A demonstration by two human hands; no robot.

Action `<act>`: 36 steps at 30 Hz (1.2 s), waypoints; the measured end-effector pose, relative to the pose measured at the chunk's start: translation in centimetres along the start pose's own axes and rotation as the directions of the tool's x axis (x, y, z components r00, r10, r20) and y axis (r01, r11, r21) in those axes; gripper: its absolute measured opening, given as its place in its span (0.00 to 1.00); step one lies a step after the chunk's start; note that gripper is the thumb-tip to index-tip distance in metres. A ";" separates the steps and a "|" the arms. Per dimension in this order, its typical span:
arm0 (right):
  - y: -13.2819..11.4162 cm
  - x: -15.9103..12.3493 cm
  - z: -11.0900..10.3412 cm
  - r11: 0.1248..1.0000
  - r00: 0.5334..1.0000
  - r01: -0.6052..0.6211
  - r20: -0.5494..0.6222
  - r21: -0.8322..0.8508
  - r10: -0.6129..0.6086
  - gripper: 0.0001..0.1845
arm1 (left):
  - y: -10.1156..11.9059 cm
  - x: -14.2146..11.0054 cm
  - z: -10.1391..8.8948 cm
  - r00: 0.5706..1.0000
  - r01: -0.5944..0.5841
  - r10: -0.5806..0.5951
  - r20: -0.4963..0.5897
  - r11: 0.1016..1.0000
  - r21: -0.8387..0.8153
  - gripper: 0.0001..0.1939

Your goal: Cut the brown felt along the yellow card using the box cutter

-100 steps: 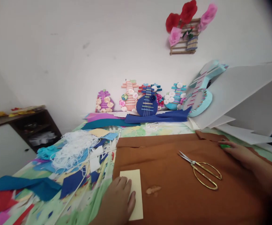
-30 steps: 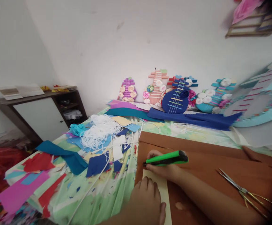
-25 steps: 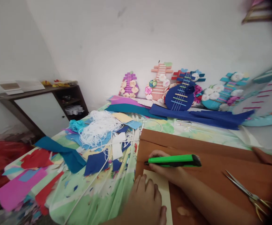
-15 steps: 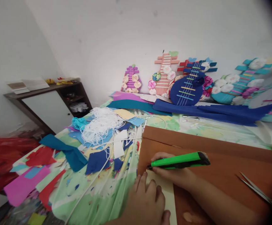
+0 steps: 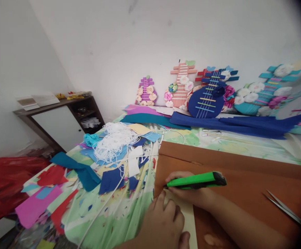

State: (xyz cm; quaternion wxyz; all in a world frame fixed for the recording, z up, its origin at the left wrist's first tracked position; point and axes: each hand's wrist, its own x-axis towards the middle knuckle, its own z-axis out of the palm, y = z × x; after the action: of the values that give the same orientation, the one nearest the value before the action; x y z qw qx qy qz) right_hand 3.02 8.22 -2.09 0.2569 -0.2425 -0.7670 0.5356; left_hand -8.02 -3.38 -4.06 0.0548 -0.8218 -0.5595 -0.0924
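My right hand (image 5: 189, 192) is closed around a green utility knife (image 5: 195, 180) with black parts. The knife's tip points left and down, near the top end of a cream card strip (image 5: 190, 221). On that strip my left hand (image 5: 163, 221) lies with its fingers stretched out, pressing down just below the knife tip. Under both hands is a brown sheet (image 5: 243, 193) with a crease along its far side. The blade tip is too small to make out against the card.
Slim silver scissor-like blades (image 5: 285, 207) lie on the right. Paper scraps (image 5: 111, 180) and a tangle of white string (image 5: 115, 143) cover the left side. Decorated paper lutes (image 5: 206, 102) lean on the wall behind blue strips (image 5: 233, 125). A cabinet (image 5: 55, 126) stands at left.
The whole view has shifted slightly, so things at left appear further right. My right hand with the knife has come a little lower, close to my left fingertips. Both hands keep their hold.
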 end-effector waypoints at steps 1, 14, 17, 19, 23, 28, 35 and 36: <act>0.1 0.1 0.1 1.000 1.000 0.004 0.001 -0.015 -0.004 0.06 | -0.1 0.0 0.1 0.999 -0.018 0.018 -0.034 1.000 0.007 0.21; 0.6 -0.3 -0.1 1.000 0.997 -0.017 -0.072 -0.014 0.016 0.07 | -0.3 -0.2 0.9 0.984 -0.030 0.037 -0.173 0.999 0.046 0.22; 0.9 -0.2 0.0 0.999 0.997 -0.008 -0.077 -0.041 0.005 0.07 | -0.6 -0.4 1.5 0.984 -0.032 0.042 -0.174 0.998 0.062 0.23; 1.0 -0.1 0.1 0.997 0.996 0.011 -0.088 -0.072 -0.017 0.08 | -0.8 -0.4 1.9 0.989 -0.040 0.048 -0.137 0.997 0.060 0.23; 0.8 -0.3 0.1 0.994 0.992 0.008 -0.123 -0.104 -0.021 0.08 | -0.9 -0.4 2.3 0.995 -0.044 0.049 -0.082 0.997 0.060 0.24; -0.2 -0.5 -0.5 0.992 0.998 -0.035 -0.059 -0.119 0.029 0.09 | -0.9 -0.4 2.3 0.996 -0.050 0.055 -0.066 0.996 0.070 0.24; -0.6 -0.3 -0.9 0.974 0.999 0.048 0.003 -0.223 -0.049 0.08 | -0.8 -0.1 2.2 0.999 -0.054 0.053 0.005 0.998 0.041 0.23; -0.6 -0.4 -0.9 0.979 0.999 0.050 0.010 -0.199 -0.049 0.08 | -0.7 -0.1 2.1 0.999 -0.045 0.045 0.000 0.998 0.037 0.23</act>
State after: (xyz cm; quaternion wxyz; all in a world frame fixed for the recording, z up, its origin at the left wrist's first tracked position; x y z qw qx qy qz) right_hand 3.83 8.43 -1.35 0.2427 -0.2466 -0.8232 0.4501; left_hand -8.55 -2.76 -6.19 0.0723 -0.8329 -0.5427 -0.0810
